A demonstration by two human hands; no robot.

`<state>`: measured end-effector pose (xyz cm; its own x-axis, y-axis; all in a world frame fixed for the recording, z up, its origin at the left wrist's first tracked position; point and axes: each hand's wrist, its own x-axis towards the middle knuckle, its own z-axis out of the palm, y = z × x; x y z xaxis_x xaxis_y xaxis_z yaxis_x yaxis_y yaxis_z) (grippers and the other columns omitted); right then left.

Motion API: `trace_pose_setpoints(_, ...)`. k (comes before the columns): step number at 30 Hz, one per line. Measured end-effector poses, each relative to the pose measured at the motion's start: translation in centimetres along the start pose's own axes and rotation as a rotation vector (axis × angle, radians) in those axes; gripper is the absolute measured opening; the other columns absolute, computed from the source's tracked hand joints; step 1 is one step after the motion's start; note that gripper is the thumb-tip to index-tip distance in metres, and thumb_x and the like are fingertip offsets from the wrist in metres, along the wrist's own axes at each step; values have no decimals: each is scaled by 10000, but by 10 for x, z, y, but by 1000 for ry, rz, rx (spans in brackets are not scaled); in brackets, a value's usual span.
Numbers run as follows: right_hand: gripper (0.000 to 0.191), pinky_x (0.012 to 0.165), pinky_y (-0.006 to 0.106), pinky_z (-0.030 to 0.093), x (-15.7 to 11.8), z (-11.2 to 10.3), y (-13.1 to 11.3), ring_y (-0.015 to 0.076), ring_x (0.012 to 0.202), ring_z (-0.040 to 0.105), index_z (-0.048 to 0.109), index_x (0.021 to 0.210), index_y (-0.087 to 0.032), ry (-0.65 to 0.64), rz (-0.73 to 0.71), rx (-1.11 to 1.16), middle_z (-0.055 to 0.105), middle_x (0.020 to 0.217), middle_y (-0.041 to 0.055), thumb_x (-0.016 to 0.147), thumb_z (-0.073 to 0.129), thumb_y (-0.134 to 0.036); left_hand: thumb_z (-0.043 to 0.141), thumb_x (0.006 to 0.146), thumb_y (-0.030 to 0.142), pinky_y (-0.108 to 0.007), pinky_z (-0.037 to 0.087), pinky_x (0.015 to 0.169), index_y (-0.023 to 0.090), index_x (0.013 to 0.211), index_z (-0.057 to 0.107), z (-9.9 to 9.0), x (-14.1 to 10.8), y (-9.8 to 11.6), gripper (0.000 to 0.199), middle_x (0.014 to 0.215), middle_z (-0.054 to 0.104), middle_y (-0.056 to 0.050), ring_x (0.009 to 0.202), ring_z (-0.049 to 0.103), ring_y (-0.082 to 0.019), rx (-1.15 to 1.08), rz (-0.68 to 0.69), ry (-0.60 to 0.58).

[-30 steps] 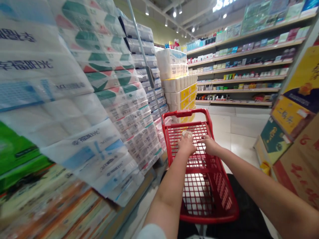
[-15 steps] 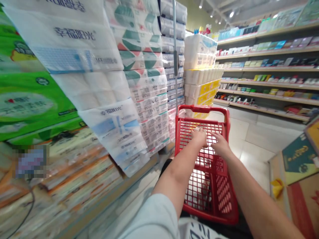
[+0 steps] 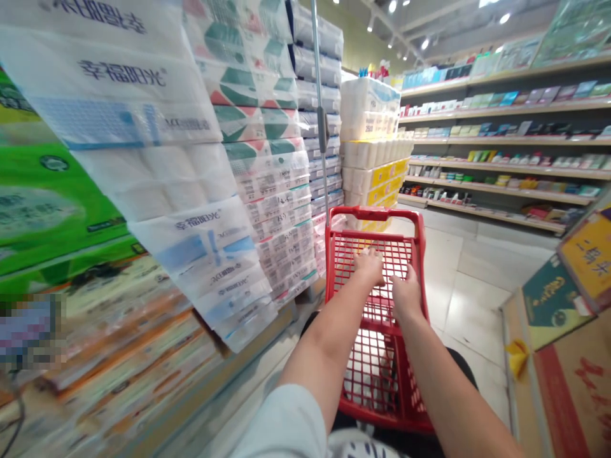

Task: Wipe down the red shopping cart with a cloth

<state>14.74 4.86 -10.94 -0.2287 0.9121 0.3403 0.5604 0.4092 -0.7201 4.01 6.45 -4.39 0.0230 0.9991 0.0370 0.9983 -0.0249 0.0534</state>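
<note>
Two bare hands reach out over a red shopping basket point(image 3: 382, 420), which stands right in front of the person, between a wall of paper packs and some cardboard boxes. The left hand point(image 3: 370, 267) lies over the mesh with its fingers pointing away; there is a pale, crumpled-looking bit at its fingertips, but from where I stand I can't honestly tell whether it is gripped, or whether the fingers are closed. The right hand point(image 3: 407, 292) is just beside it, not joined to it, thumb and fingers spread with nothing between them.

For steady handling, I'd keep the two hands level and take any weight on the thick rim or the far handle point(image 3: 365, 214) rather than the thin mesh, so the basket doesn't tip. I'd also mind the metal pole point(image 3: 323, 130) rising near its left side.

As for what holds what: pale floor shows through the basket's grid. On the left, clear-windowed paper packs point(image 3: 195, 248) let white rolls point(image 3: 176, 172) show, with a bright green pack point(image 3: 62, 191) beside them. On the right, a green box point(image 3: 548, 302) sits by a brown and red carton point(image 3: 580, 388); their insides are hidden. Farther off, the shelves point(image 3: 506, 168) carry rows of small bottles and boxes.
</note>
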Motion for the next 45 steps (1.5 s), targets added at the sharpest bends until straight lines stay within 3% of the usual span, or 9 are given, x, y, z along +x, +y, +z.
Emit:
trace_pose_setpoints(4,659,1077,504,346,8,-4,-3,365,1338,384,369,1460,-155,10,124,-273,422,1464,149,811,456,-223,736,666,474,-541,340,1042,265,1326,443,2,1,0,752,1438,406,-123,1334,347,-311,-5,-6,50)
trace_pose_setpoints(11,485,917,481,430,20,-10,-8,340,1267,421,546,1304,-246,-134,62,-573,508,1390,133,840,440,-151,694,702,379,-513,381,1019,268,1331,448,3,-1,-6,685,1427,410,-116,1304,387,-326,-8,30,82)
trace_pose_setpoints(16,611,1011,660,257,35,-15,-5,379,1414,193,459,1365,-258,-284,23,-638,327,1535,106,773,534,-126,745,665,455,-535,360,1055,299,1297,505,4,0,-13,694,1464,365,-98,1362,310,-359,-44,87,39)
trace_pose_setpoints(21,595,985,732,233,46,-10,-5,369,1444,109,484,1328,-269,-319,63,-615,314,1539,92,766,508,-74,624,801,280,-492,392,1064,378,1234,581,9,2,-28,446,1429,421,-23,1299,422,-291,-157,125,32)
trace_pose_setpoints(27,510,1052,707,140,50,4,4,353,1427,187,586,1210,-199,-240,-15,-703,424,1454,145,746,492,-9,403,890,96,-311,419,1068,369,1293,543,19,5,-44,506,1377,510,27,1255,491,-157,-301,121,224)
trace_pose_setpoints(31,458,1106,621,120,58,3,9,330,1394,280,602,1175,-168,-235,-89,-744,454,1422,165,748,527,-19,403,848,47,-361,328,1148,309,1454,347,22,17,-38,663,1531,345,-10,1404,318,-175,-257,47,386)
trace_pose_setpoints(36,494,1077,484,275,70,-6,14,351,1367,316,615,1177,-120,-314,-175,-679,457,1402,200,696,579,-12,427,803,53,-422,288,1168,253,1529,142,25,44,-26,805,1602,173,-5,1462,184,-212,-226,82,351)
trace_pose_setpoints(41,522,1064,456,306,77,-10,21,366,1373,287,627,1185,-98,-306,-204,-646,425,1419,210,674,572,-2,449,886,166,-417,338,1122,356,1411,414,22,72,-21,559,1528,362,58,1429,260,-213,-94,325,207)
trace_pose_setpoints(45,538,1083,465,281,83,-9,26,370,1352,309,613,1205,-81,-309,-217,-634,438,1398,218,675,567,0,447,925,231,-415,376,1080,366,1315,523,16,85,-25,420,1517,376,49,1342,382,-227,-30,185,264)
